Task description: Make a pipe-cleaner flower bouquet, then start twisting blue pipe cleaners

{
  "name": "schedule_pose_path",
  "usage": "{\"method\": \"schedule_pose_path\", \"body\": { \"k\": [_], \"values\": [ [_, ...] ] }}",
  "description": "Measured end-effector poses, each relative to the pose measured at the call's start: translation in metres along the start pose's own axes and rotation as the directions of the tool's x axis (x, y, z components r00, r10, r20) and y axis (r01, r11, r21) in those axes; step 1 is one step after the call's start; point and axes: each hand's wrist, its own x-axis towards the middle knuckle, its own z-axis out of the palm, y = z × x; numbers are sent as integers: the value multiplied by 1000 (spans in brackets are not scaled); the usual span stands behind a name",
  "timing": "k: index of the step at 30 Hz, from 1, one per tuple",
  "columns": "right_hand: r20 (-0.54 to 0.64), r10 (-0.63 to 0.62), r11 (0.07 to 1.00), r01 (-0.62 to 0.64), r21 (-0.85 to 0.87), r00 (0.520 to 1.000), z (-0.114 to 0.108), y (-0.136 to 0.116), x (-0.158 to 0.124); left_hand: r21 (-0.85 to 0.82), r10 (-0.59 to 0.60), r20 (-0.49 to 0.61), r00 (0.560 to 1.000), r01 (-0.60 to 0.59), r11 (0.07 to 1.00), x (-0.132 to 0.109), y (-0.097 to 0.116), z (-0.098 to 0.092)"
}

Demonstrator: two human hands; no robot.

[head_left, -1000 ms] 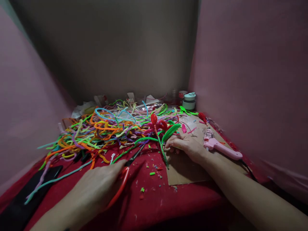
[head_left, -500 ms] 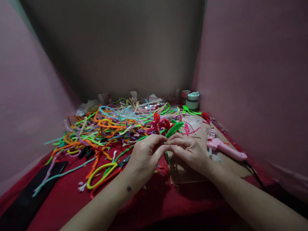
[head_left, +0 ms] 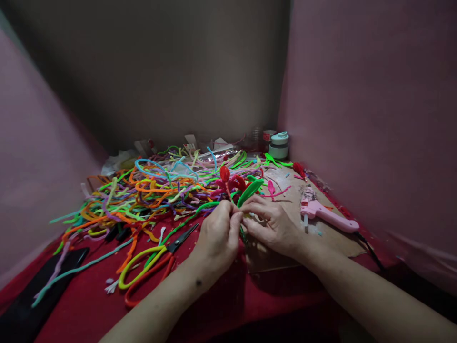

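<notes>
Both hands meet at the middle of the table around a pipe-cleaner flower (head_left: 224, 174) with a red bud and green leaves (head_left: 250, 191). My left hand (head_left: 220, 228) is closed, thumb against the bent fingers, gripping the stem. Just right of it, my right hand (head_left: 271, 224) pinches at the base of the green leaf, its fingertips close to my left thumb. A short piece of green stem pokes out below the fingers. The exact grip point is hidden behind the fingers.
A tangled heap of coloured pipe cleaners (head_left: 150, 190) spreads to the left. Scissors (head_left: 157, 259) lie by my left forearm, a black phone-like slab (head_left: 46, 290) further left. On cardboard (head_left: 264, 264) at right rests a pink glue gun (head_left: 326, 216); a mint-lidded jar (head_left: 279, 146) stands behind.
The view has shifted slightly, so the table things sit further left. My left hand has turned and closed more tightly, and the right fingers have spread a little at the stem.
</notes>
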Motion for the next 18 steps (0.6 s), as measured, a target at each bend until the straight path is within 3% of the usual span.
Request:
{"method": "schedule_pose_path", "body": {
  "k": [2,4,7,9,12,14,16,18],
  "values": [
    [-33,-41,999,40,-26,999,-1,0,1,-272,-188,100,977,208,939,1,3,-4],
    [-83,-83,995,79,-61,993,0,0,2,-499,-310,259,915,401,769,1,4,-7],
    [-154,-132,988,118,-99,979,2,0,1,-678,-311,429,848,530,510,2,2,-10],
    [-175,-161,984,143,-110,971,2,-1,0,-691,-279,496,822,569,446,3,-1,-9],
    [-165,-203,976,187,-108,965,1,-3,-1,-657,-212,572,793,597,461,4,-5,-6],
    [-149,-200,977,186,-107,968,-2,-4,-2,-608,-185,585,790,578,544,5,-8,-4],
    [-124,-155,983,141,-114,980,-6,-3,-2,-504,-223,473,853,469,725,6,-13,-2],
    [-92,-69,987,54,-153,993,-10,0,-2,-280,-227,271,935,303,911,7,-21,-1]
  ]
}}
